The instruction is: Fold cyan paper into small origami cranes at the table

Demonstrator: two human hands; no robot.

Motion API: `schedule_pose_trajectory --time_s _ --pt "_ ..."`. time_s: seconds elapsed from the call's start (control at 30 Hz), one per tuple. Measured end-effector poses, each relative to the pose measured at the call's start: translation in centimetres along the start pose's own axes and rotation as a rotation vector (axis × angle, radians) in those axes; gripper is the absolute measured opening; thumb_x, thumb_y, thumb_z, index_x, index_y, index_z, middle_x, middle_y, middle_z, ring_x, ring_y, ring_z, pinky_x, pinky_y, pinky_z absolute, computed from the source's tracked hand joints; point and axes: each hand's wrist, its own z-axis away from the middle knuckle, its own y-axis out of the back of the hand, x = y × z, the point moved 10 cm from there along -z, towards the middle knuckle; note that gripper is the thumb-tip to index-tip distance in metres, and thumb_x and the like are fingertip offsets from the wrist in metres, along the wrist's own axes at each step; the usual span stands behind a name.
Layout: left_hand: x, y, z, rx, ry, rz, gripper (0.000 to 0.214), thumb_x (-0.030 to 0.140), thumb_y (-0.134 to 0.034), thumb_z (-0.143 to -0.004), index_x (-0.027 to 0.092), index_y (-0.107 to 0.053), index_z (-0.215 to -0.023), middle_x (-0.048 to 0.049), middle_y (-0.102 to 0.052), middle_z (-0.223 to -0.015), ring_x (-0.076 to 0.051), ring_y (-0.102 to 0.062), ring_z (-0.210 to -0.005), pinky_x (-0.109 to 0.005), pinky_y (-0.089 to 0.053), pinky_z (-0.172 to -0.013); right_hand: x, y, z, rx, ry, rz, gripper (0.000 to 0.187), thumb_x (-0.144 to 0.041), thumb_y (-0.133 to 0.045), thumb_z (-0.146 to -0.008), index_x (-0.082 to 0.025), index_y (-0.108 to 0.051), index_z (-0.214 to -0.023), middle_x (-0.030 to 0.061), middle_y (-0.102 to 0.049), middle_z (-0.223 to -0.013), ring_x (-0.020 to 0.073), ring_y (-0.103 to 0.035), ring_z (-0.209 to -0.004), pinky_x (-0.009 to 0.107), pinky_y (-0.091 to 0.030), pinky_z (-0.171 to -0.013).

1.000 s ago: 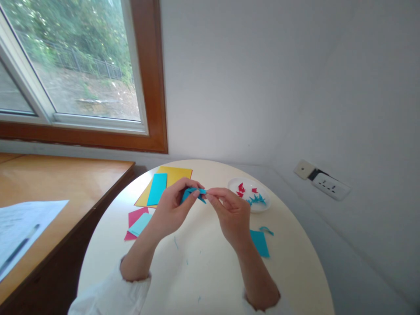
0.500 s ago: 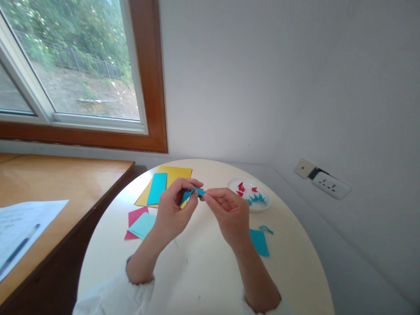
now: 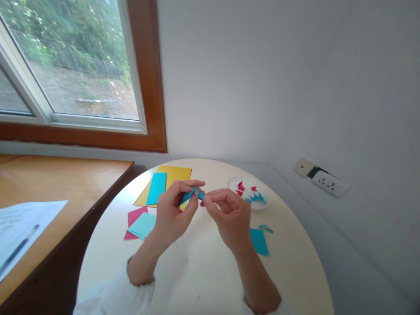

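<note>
Above the round cream table (image 3: 210, 280), my left hand (image 3: 173, 212) and my right hand (image 3: 228, 216) pinch a small folded blue paper piece (image 3: 191, 194) between their fingertips. Both hands are closed on it, thumbs and forefingers meeting at the paper. Behind my left hand a blue paper strip (image 3: 156, 188) lies on a yellow sheet (image 3: 173, 175). A light blue piece (image 3: 142, 225) rests on a pink piece (image 3: 134, 216) to the left. Another blue rectangle (image 3: 259, 241) lies on the table right of my right wrist.
A white dish (image 3: 252, 208) at the back right holds small red and blue folded shapes. A curled blue scrap (image 3: 265, 228) lies near it. A wooden desk (image 3: 49, 183) with a printed sheet and pen (image 3: 19, 229) stands left, under a window. Wall sockets (image 3: 330, 183) sit at right.
My hands have drawn slightly closer together, and the visible part of the blue paper between the fingertips has become smaller. Nothing else on the table has moved.
</note>
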Motion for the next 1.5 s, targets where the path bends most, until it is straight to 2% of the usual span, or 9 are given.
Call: schedule_pose_trajectory --time_s 0.33,0.5,0.67,1.0,1.23,1.5 --pt "0.5 0.3 0.1 0.023 -0.049 0.049 0.015 0.006 -0.057 -0.075 0.018 -0.048 -0.073 -0.0063 -0.068 -0.091 -0.015 -0.067 -0.074 -0.030 -0.058 -0.067 -0.7 -0.1 0.2 -0.005 0.061 0.015 0.012 -0.013 -0.066 -0.067 -0.019 -0.058 -0.061 -0.0006 -0.065 -0.063 0.0126 -0.061 -0.063 0.027 -0.052 -0.062" --pt "1.0 0.7 0.1 0.052 -0.081 0.082 0.017 0.005 -0.058 -0.074 0.018 -0.048 -0.073 -0.0062 -0.069 -0.089 -0.015 -0.068 -0.072 -0.029 -0.060 -0.065 -0.5 -0.1 0.5 -0.011 0.003 0.002 0.009 -0.019 -0.069 -0.069 -0.020 -0.060 -0.069 -0.0005 -0.066 -0.066 0.0132 -0.064 -0.065 0.027 -0.055 -0.063" --pt "1.3 0.9 0.0 0.073 -0.108 0.068 0.018 0.005 -0.058 -0.073 0.019 -0.047 -0.073 -0.0066 -0.069 -0.089 -0.015 -0.068 -0.071 -0.028 -0.060 -0.060 -0.3 -0.1 0.6 -0.034 -0.030 0.005 0.008 -0.023 -0.064 -0.076 -0.022 -0.057 -0.081 0.0006 -0.068 -0.075 0.0147 -0.069 -0.070 0.026 -0.056 -0.064" --pt "1.8 1.0 0.0 0.079 -0.140 0.079 0.018 0.003 -0.058 -0.074 0.018 -0.048 -0.073 -0.0061 -0.069 -0.090 -0.015 -0.068 -0.073 -0.026 -0.060 -0.062 -0.4 -0.1 0.6 -0.030 -0.010 0.006 0.008 -0.022 -0.062 -0.078 -0.021 -0.056 -0.083 0.0011 -0.068 -0.077 0.0144 -0.068 -0.072 0.025 -0.056 -0.064" --pt "1.4 1.1 0.0 0.093 -0.113 0.051 0.017 0.007 -0.059 -0.074 0.018 -0.047 -0.073 -0.0075 -0.069 -0.091 -0.016 -0.069 -0.073 -0.027 -0.060 -0.062 -0.7 -0.5 0.3 -0.073 0.009 0.009 0.004 -0.023 -0.056 -0.082 -0.021 -0.057 -0.084 0.0019 -0.069 -0.078 0.0140 -0.067 -0.071 0.026 -0.055 -0.065" --pt "1.8 1.1 -0.1 0.104 -0.140 0.029 0.017 0.006 -0.058 -0.073 0.019 -0.047 -0.072 -0.0079 -0.070 -0.090 -0.016 -0.069 -0.074 -0.027 -0.059 -0.063 -0.5 -0.2 0.2 -0.048 -0.002 0.021 0.007 -0.025 -0.061 -0.078 -0.021 -0.057 -0.083 0.0020 -0.067 -0.078 0.0150 -0.068 -0.073 0.028 -0.057 -0.068"
